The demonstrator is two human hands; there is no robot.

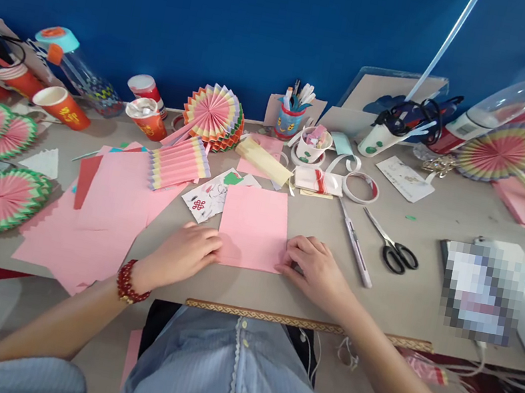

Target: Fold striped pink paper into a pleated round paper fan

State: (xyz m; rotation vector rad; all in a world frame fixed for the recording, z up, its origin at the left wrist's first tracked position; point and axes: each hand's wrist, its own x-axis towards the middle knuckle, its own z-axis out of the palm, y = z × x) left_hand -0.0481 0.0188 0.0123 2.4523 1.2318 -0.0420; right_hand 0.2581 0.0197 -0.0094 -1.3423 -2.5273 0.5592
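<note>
A pink rectangular sheet of paper [253, 227] lies flat on the grey table [295, 300], straight in front of me. My left hand [185, 252] touches its lower left edge, fingers bent and pressed together at the paper. At the lower right edge, my right hand [314, 271] rests the same way, with the fingertips on or beside the corner. Just behind the sheet's left side is a white card with a red knot print [199, 204]. A light purple cutter knife [355, 247] and black-handled scissors [394, 249] lie to the right of my right hand.
Loose pink sheets [103, 202] and a pleated strip [179, 165] are on the left, near paper fans [7, 202]. Cups [62, 107], a tape roll [360, 187] and a pen holder [289, 122] stand or lie behind. A phone [476, 292] is at the right.
</note>
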